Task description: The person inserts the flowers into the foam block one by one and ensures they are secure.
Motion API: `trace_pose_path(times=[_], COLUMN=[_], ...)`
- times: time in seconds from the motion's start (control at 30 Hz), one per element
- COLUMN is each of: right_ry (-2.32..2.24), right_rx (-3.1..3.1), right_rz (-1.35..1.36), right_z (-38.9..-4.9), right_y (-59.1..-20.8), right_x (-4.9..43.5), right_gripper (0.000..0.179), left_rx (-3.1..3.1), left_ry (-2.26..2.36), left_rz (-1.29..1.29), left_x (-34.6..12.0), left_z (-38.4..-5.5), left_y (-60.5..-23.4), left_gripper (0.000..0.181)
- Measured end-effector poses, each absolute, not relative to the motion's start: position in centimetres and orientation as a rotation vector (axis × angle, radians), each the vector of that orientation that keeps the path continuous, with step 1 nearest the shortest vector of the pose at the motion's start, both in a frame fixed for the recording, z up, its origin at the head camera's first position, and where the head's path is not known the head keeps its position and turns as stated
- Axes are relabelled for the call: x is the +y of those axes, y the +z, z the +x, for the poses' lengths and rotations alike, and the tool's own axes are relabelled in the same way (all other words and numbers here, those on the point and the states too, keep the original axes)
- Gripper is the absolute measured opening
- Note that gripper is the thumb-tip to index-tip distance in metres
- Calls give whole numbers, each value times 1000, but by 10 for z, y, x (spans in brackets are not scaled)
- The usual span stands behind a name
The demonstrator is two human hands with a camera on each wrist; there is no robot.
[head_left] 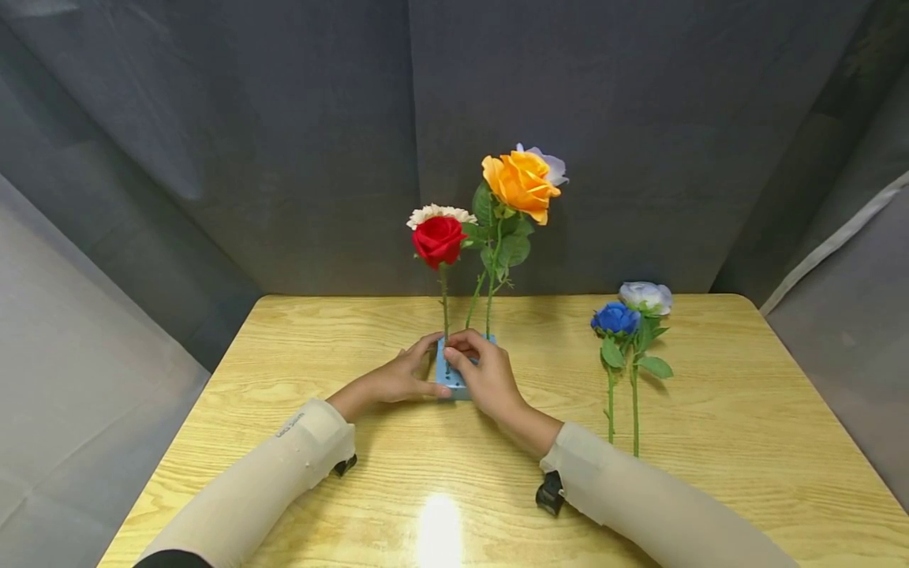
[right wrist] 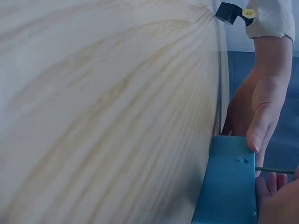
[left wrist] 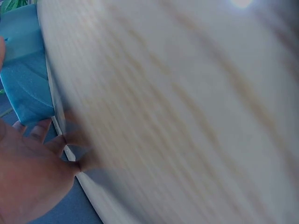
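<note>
A blue foam block [head_left: 460, 388] with small holes in its top sits on the table. My left hand [head_left: 400, 379] holds it from the left side, thumb at the front corner and fingers toward the back. My right hand [head_left: 490, 377] pinches the stem of a red rose [head_left: 438, 241] low down, just over the block. The rose stands upright, its stem foot at the block's top. Behind it, an orange rose [head_left: 521, 185], a pale purple flower [head_left: 550, 167] and a cream-white flower [head_left: 429, 213] rise on stems from the block. In the right wrist view, the block [right wrist: 229, 179] shows from its side.
To the right, a blue rose [head_left: 615, 318] and a pale lilac rose [head_left: 646, 297] lie on the wooden table [head_left: 284, 355], stems toward the front. Grey curtain [head_left: 319, 158] hangs behind the table's far edge.
</note>
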State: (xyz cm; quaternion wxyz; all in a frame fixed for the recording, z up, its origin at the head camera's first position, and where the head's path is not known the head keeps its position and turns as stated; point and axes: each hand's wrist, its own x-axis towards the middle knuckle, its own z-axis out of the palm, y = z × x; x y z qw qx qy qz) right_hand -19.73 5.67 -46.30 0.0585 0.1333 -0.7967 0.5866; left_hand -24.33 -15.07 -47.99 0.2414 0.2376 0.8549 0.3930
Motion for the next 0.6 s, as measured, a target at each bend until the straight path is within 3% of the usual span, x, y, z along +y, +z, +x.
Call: trace_pose_path(times=[0.6], right_ry=[1799], right_rx=[-2385], right_rz=[354], right_z=[-196], right_y=[-459], right_x=[86], right_gripper=[20], left_rx=[2352], left_ry=[1088], left_rz=[622], left_x=[-150], left_z=[-242], left_y=[-479], left_gripper=[111])
